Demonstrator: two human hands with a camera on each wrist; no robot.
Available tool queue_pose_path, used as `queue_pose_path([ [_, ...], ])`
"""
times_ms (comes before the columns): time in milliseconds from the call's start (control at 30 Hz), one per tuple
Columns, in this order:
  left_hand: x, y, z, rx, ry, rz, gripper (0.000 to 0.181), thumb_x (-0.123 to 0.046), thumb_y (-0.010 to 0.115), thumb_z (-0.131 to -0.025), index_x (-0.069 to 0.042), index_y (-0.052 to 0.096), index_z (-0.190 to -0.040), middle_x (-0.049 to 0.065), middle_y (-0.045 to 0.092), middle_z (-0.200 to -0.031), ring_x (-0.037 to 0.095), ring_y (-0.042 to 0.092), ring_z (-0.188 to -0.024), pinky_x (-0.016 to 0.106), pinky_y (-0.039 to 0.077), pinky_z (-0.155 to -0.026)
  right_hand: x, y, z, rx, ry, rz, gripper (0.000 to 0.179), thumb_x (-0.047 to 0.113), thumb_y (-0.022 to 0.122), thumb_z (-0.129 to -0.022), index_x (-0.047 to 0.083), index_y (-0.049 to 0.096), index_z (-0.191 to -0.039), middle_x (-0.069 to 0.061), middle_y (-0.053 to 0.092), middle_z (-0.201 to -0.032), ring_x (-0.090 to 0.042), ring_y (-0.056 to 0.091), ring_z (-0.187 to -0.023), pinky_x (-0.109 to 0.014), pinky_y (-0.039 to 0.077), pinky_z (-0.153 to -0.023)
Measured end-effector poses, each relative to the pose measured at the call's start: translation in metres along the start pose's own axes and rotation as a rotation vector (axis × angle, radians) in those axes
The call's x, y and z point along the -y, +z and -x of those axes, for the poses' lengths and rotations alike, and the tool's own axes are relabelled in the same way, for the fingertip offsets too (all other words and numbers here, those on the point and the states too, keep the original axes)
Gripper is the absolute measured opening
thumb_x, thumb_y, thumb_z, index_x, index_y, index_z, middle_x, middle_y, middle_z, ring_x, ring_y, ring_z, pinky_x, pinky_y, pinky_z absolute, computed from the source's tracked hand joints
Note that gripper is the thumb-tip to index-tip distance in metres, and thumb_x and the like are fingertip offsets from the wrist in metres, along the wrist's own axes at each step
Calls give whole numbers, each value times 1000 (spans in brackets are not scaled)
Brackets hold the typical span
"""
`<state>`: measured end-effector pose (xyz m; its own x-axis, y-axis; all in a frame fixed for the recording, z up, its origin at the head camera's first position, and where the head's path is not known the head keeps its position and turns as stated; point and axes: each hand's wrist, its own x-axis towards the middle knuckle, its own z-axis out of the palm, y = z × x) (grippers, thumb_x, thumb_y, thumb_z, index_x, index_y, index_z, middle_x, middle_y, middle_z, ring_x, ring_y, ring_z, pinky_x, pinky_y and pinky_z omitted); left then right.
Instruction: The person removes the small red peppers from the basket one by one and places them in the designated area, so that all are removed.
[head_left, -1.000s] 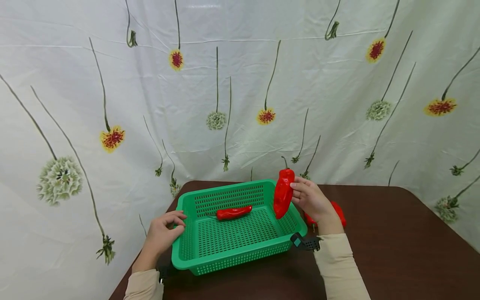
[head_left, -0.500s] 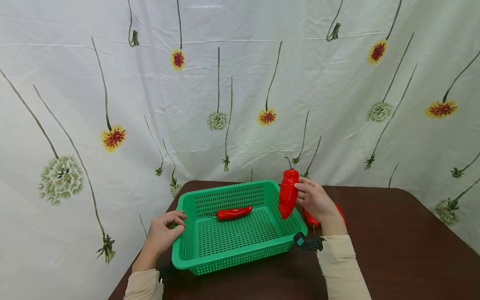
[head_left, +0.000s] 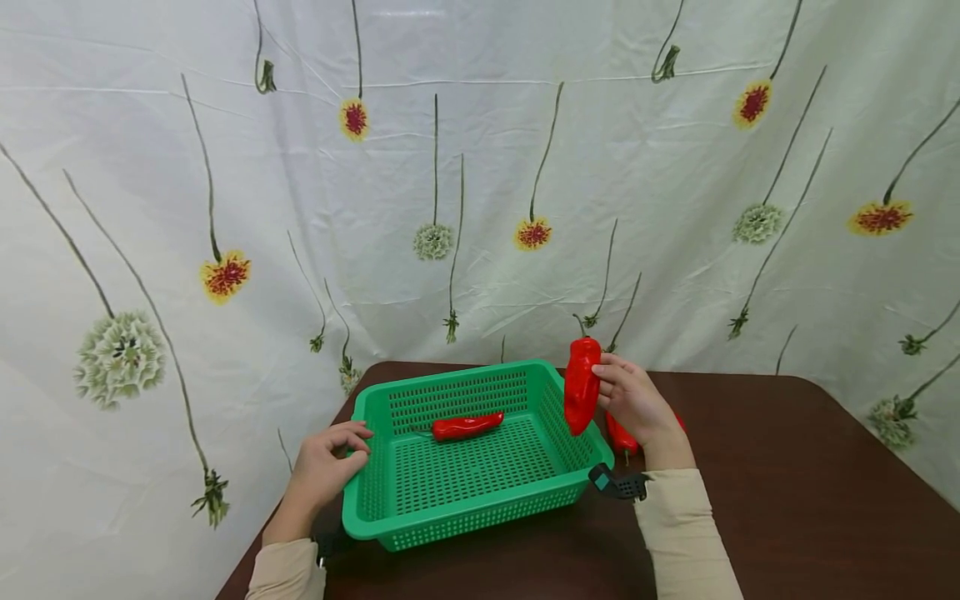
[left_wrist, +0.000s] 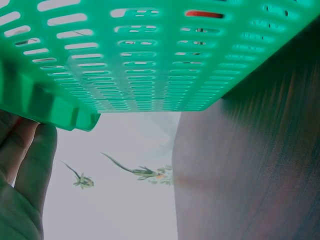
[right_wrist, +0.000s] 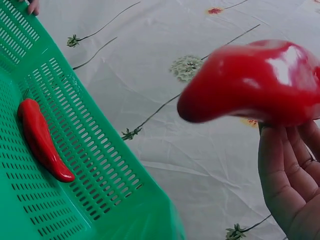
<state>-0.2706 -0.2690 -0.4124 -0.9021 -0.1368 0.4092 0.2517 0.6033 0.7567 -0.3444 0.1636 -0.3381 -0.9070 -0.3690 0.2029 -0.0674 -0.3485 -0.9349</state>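
A long red pepper (head_left: 582, 385) is held stem up by my right hand (head_left: 633, 406), above the right end of a green plastic basket (head_left: 480, 506). In the right wrist view the thumb and fingers grip the side of this glossy pepper (right_wrist: 250, 82), and its blunt tip points left. My left hand (head_left: 330, 465) holds the basket's left rim with bent fingers; from the left wrist, fingers (left_wrist: 37, 160) show at the rim's edge. A thinner red pepper (head_left: 467, 427) lies on the basket floor near the back wall, its stem to the left.
More red pepper (head_left: 622, 435) shows on the dark brown table (head_left: 795, 475) right of the basket, partly hidden behind my right hand and wrist. A white curtain (head_left: 480, 183) printed with flowers hangs behind the table's far edge.
My right hand has shifted a little to the right with the pepper, which now hangs more nearly upright. The left hand and the basket stay where they were.
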Motion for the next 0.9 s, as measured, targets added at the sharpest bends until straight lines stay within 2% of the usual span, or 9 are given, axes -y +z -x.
queue_pose_path([
  [333,-2,-2,1,16,-24,11,16,3,62,-85,-4,75,-79,11,71,-119,30,59,-126,13,47,-89,-3,-4,-1,-21,-6,36,16,12,45,-104,15,58,-111,6,70,-96,-9,66,-85,-24,53,-78],
  [567,0,-2,1,16,-17,6,15,2,63,-86,-4,75,-79,13,70,-120,32,59,-126,17,50,-88,-4,-5,-2,-22,-4,37,17,12,44,-104,16,60,-109,6,70,-94,-9,66,-83,-24,53,-76],
  [900,2,-1,0,5,-5,7,16,4,63,-85,-4,75,-78,11,71,-118,31,60,-125,14,48,-87,-4,-7,-2,-55,10,28,17,14,45,-104,17,61,-107,7,70,-93,-8,64,-80,-23,51,-74],
])
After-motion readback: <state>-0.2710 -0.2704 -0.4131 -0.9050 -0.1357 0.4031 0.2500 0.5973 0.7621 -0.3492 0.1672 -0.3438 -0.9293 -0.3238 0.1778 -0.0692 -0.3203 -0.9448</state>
